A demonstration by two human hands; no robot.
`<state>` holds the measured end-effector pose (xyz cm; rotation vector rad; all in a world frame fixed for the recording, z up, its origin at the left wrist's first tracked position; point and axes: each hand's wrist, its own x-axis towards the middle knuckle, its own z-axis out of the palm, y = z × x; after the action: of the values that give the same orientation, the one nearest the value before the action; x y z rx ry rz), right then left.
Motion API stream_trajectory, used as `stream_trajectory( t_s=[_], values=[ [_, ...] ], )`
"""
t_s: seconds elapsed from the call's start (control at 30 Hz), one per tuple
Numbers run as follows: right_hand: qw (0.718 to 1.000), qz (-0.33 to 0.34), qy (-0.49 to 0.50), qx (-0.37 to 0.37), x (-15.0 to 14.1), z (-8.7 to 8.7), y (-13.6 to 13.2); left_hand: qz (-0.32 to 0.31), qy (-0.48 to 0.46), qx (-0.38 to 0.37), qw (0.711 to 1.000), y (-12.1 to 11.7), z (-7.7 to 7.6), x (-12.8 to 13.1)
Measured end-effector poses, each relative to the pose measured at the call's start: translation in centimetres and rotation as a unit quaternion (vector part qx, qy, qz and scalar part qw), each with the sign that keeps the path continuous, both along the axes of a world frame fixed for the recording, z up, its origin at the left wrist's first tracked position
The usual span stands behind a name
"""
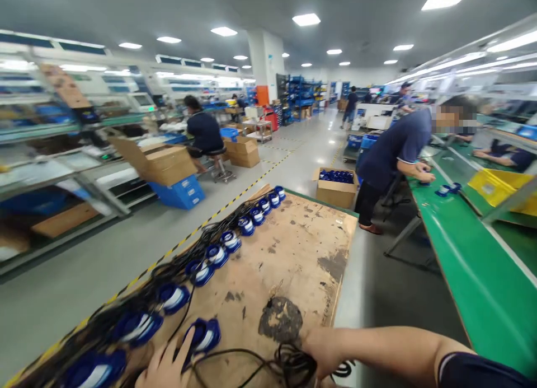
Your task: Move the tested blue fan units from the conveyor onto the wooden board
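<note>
My left hand (165, 368) is at the bottom edge of the view, its fingers gripping the near left side of a blue fitting with a round top and a white label (205, 336). A black cable (235, 351) runs from around that fitting across the board to the right. My right hand (321, 351) is closed on a coiled bundle of this cable (293, 363), low on the board; its fingers are partly hidden. Similar blue fittings (217, 255) stand in a long row along the board's left side, their black cables (184, 265) heaped beyond them.
The worn wooden board (293, 248) lies before me. On the right is a green workbench (474, 253), where a co-worker (390, 144) bends over blue parts. A carton of blue parts (335, 192) stands past the board. At left are a blue crate (180, 192) and shelving.
</note>
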<state>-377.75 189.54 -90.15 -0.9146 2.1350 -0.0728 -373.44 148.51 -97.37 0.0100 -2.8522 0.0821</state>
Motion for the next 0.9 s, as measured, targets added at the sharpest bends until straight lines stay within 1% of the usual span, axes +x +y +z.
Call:
stream_trajectory(
  t_s=[0.03, 0.07, 0.1, 0.13, 0.2, 0.27, 0.37, 0.43, 0.53, 0.57, 0.63, 0.73, 0.77, 0.8, 0.83, 0.9],
  values=[
    [0.996, 0.077, -0.044, -0.031, -0.1, 2.3, 0.2, -0.007, 0.008, -0.006, 1.000, 0.7, 0.5, 0.3],
    [0.985, 0.139, -0.081, -0.065, -0.4, 4.7, 0.1, -0.012, 0.015, -0.002, 1.000, 1.4, 1.0, 0.5],
    [0.972, 0.182, -0.112, -0.100, -0.9, 7.0, -0.2, -0.017, 0.024, 0.009, 1.000, 1.9, 1.4, 0.6],
    [0.960, 0.206, -0.132, -0.136, -1.7, 9.3, -0.8, -0.012, 0.036, 0.021, 0.999, 2.3, 1.8, 0.6],
    [0.946, 0.211, -0.141, -0.201, -3.6, 13.0, -3.0, -0.009, 0.067, 0.042, 0.997, 2.5, 2.0, 0.4],
    [0.938, 0.191, -0.120, -0.265, -5.8, 15.9, -6.0, 0.000, 0.074, 0.048, 0.996, 2.5, 1.9, 0.5],
    [0.923, 0.165, -0.055, -0.343, -8.8, 18.9, -11.3, 0.010, 0.069, 0.046, 0.996, 2.3, 1.3, 1.5],
    [0.923, 0.150, 0.005, -0.355, -10.7, 20.3, -14.9, 0.009, 0.069, 0.045, 0.997, 2.0, 0.9, 2.7],
    [0.925, 0.146, 0.081, -0.342, -12.9, 21.4, -20.1, 0.014, 0.070, 0.044, 0.997, 1.1, 0.6, 4.5],
    [0.927, 0.157, 0.086, -0.331, -13.4, 21.4, -21.8, 0.018, 0.070, 0.043, 0.996, 0.8, 0.6, 5.0],
    [0.936, 0.193, 0.054, -0.288, -13.9, 20.9, -25.4, 0.028, 0.072, 0.040, 0.996, 0.1, 0.8, 5.8],
    [0.950, 0.250, -0.017, -0.187, -12.8, 19.0, -31.0, 0.044, 0.079, 0.032, 0.995, -0.4, 0.8, 6.3],
    [0.950, 0.264, -0.016, -0.167, -12.1, 18.1, -32.8, 0.054, 0.085, 0.032, 0.994, -0.3, 0.6, 6.5],
    [0.950, 0.268, 0.003, -0.162, -11.3, 17.2, -34.5, 0.067, 0.097, 0.037, 0.992, 0.0, 0.4, 6.7],
    [0.951, 0.254, 0.038, -0.171, -10.5, 16.4, -36.0, 0.079, 0.115, 0.044, 0.989, 0.3, 0.1, 7.0],
    [0.953, 0.185, 0.119, -0.207, -9.5, 15.0, -38.3, 0.097, 0.153, 0.068, 0.981, 1.4, -0.6, 7.9]
  ],
)
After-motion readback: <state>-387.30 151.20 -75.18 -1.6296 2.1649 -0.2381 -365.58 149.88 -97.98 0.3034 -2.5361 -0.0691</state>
